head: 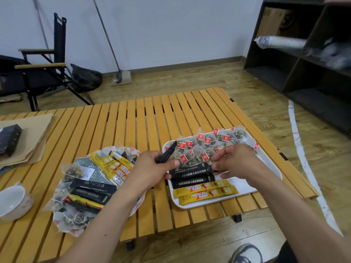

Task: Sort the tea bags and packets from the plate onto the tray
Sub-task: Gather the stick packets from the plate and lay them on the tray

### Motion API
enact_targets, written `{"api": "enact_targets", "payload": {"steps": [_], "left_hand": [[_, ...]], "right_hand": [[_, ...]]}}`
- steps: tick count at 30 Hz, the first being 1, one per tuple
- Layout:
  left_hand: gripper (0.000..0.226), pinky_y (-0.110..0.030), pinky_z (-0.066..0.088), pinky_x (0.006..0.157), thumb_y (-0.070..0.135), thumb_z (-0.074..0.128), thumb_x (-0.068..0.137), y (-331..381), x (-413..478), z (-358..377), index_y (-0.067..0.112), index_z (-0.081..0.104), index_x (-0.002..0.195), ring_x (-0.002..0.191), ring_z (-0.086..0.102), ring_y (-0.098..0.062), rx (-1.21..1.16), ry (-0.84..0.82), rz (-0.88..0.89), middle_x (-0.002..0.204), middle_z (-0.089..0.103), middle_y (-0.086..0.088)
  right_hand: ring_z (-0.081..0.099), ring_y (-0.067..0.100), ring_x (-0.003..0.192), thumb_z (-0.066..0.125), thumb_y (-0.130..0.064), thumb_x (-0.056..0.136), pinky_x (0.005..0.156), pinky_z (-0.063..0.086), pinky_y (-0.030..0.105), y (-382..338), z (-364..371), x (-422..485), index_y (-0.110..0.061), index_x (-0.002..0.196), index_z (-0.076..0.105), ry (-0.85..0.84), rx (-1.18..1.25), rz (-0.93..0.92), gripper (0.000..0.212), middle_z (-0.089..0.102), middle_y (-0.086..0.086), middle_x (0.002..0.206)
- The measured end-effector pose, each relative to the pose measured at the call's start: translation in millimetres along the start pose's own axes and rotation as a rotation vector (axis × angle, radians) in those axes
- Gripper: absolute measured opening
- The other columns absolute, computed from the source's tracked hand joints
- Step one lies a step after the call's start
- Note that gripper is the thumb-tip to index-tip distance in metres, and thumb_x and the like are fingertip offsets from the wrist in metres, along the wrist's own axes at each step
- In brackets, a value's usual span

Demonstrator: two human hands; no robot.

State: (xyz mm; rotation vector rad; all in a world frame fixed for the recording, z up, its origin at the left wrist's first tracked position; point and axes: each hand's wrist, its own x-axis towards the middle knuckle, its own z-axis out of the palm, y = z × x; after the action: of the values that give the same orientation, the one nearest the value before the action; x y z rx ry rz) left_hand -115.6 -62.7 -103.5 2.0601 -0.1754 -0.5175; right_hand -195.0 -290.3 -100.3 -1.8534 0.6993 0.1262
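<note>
Biggest thing in front of me is the slatted wooden table [133,118], and everything sits on it. Off to my far right stands a dark shelf unit [303,73], and back left a folding chair [41,69].

On the table's right side lies the white tray [245,186]. To its left, just beside it, is the patterned plate [106,151], heaped and messy. At the left edge there's a stack of brown paper [28,141] with a dark box [9,139] on top, and a white bowl [11,202] nearer to me.

Now my hands, both over the tray's near-left part. My left hand [152,166] is curled round a spare black packet [167,152], which pokes up at a tilt over the tray's left rim. My right hand [233,160] pinches the right end of the top black packet [191,170] between thumb and fingertips. That packet lies crosswise on the tray. My left fingers are at its other end, though I can't tell if they touch it.

Below it on the tray lies a second black packet [191,182], then two yellow Nescafe packets [205,192] side by side. The far half of the tray is full of red-tagged tea bags [209,143].

On the plate are a bunch of yellow plate packets [112,168], some black plate packets [91,190], and loose plate tea bags [76,217] round the near edge.
</note>
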Motion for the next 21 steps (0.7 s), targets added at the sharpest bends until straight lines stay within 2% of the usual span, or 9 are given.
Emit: {"api": "enact_targets", "payload": {"steps": [2,5,7,9,11,13,15,18,21], "left_hand": [[0.036,-0.029,0.051,0.061,0.043,0.074,0.091,5.1,1.0,1.5,0.022,0.062,0.118,0.064,0.072,-0.007,-0.071,0.029,-0.034,0.102,0.075,-0.001],[0.028,-0.019,0.034,0.041,0.026,0.059,0.103,10.5,3.3,0.3,0.009,0.058,0.125,0.062,0.067,-0.014,-0.402,-0.032,-0.147,0.112,0.073,-0.018],[0.025,-0.019,0.031,0.037,0.014,0.053,0.105,10.9,2.4,-1.7,-0.001,0.062,0.123,0.062,0.065,-0.018,-0.520,-0.109,-0.153,0.112,0.073,-0.024],[0.024,-0.019,0.035,0.038,0.008,0.051,0.104,10.6,1.6,-3.8,-0.005,0.064,0.120,0.066,0.065,-0.020,-0.561,-0.187,-0.140,0.110,0.074,-0.026],[0.022,-0.019,0.044,0.042,0.006,0.053,0.104,10.1,1.4,-4.7,-0.002,0.066,0.119,0.073,0.069,-0.019,-0.547,-0.253,-0.129,0.108,0.076,-0.023],[0.021,-0.019,0.052,0.049,0.008,0.058,0.102,8.8,0.9,-4.9,0.004,0.067,0.120,0.080,0.074,-0.018,-0.491,-0.305,-0.104,0.108,0.078,-0.016],[0.024,-0.020,0.055,0.054,0.013,0.063,0.100,7.4,0.7,-4.7,0.007,0.066,0.122,0.083,0.077,-0.019,-0.458,-0.330,-0.092,0.107,0.079,-0.013],[0.027,-0.020,0.054,0.055,0.019,0.064,0.099,9.6,-2.8,-4.3,0.012,0.064,0.125,0.083,0.076,-0.019,-0.400,-0.375,-0.070,0.107,0.079,-0.011],[0.024,-0.020,0.049,0.054,0.023,0.060,0.102,10.9,-5.4,-3.6,0.015,0.064,0.125,0.077,0.073,-0.015,-0.340,-0.352,-0.070,0.104,0.080,-0.010]], "right_hand": [[0.075,0.021,0.066,0.077,0.007,0.083,0.053,0.057,0.029,2.2,7.5,5.9,-0.006,0.087,0.069,0.047,-0.093,0.016,0.015,0.076,0.012,0.080],[0.076,0.019,0.062,0.085,-0.001,0.077,0.058,0.062,0.033,5.3,17.1,12.9,-0.011,0.080,0.069,0.137,-0.209,0.000,0.019,0.076,0.008,0.075],[0.075,0.017,0.062,0.092,-0.012,0.071,0.066,0.064,0.038,6.0,21.2,12.5,-0.016,0.074,0.069,0.186,-0.303,-0.033,0.023,0.075,0.003,0.068],[0.074,0.017,0.067,0.094,-0.022,0.069,0.072,0.062,0.042,5.0,22.8,10.1,-0.020,0.070,0.068,0.232,-0.397,-0.079,0.025,0.074,-0.001,0.064],[0.072,0.014,0.068,0.091,-0.029,0.072,0.072,0.060,0.040,3.4,22.4,6.7,-0.022,0.070,0.068,0.261,-0.421,-0.155,0.024,0.073,-0.003,0.062],[0.072,0.012,0.066,0.085,-0.032,0.080,0.069,0.059,0.037,-0.8,21.7,1.5,-0.023,0.075,0.070,0.254,-0.292,-0.269,0.018,0.074,-0.003,0.065],[0.074,0.010,0.068,0.077,-0.033,0.089,0.063,0.057,0.031,-8.5,22.2,-6.3,-0.022,0.087,0.073,0.167,-0.045,-0.321,0.012,0.077,-0.001,0.076],[0.075,0.014,0.077,0.076,-0.027,0.091,0.061,0.057,0.025,-13.8,22.6,-12.2,-0.018,0.102,0.073,-0.026,0.214,-0.223,0.015,0.079,0.004,0.090],[0.074,0.016,0.073,0.076,-0.008,0.089,0.059,0.055,0.024,-12.9,15.8,-10.9,-0.009,0.099,0.074,-0.089,0.319,-0.181,0.011,0.079,0.010,0.087]]}}
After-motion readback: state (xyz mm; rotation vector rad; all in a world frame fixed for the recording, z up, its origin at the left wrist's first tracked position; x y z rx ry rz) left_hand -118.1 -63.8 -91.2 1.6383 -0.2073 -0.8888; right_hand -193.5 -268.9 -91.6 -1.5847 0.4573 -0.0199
